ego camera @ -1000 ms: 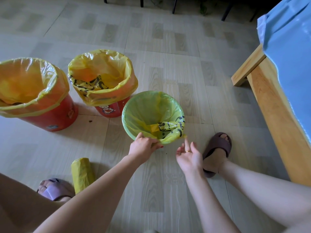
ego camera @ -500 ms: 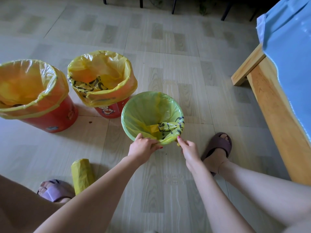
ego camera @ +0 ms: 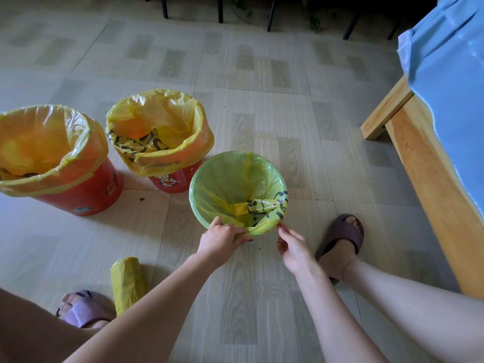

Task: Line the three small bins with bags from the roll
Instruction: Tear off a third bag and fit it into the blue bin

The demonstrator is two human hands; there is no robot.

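Left hand (ego camera: 222,238): I see its fingers (ego camera: 242,235) curled over the near rim of the green bin (ego camera: 209,179), pinching the bag (ego camera: 230,176) edge against that rim.
Right hand (ego camera: 294,248): just right of the left one, at the bin's near-right rim — its fingertips (ego camera: 281,229) touch the folded-over bag edge there; I cannot tell whether they pinch the plastic or only press it.
Green bin: stands on the floor (ego camera: 262,100) closest to me, between my two feet. The yellow bag lines it, its edge turned over the rim all the way round; a black-printed band of the bag lies bunched inside on the right.
Middle bin (ego camera: 172,182): red, with a cartoon print on its wall, just behind and left of the green one, nearly touching it. A yellow bag (ego camera: 162,119) is folded over its rim, black-printed plastic crumpled inside.
Left bin (ego camera: 86,195): red, at the left edge of the view, apart from the middle bin. Its yellow bag (ego camera: 44,137) is draped over the rim.
Roll (ego camera: 128,281): the yellow roll of bags lies on the floor near my left foot — well left of my left forearm, untouched by either hand.
Feet: left in a lilac slipper (ego camera: 83,310), right in a dark brown slipper (ego camera: 343,234) just right of the right hand.
Right side: a wooden bed frame (ego camera: 432,184) with a blue cover (ego camera: 455,82) over it.
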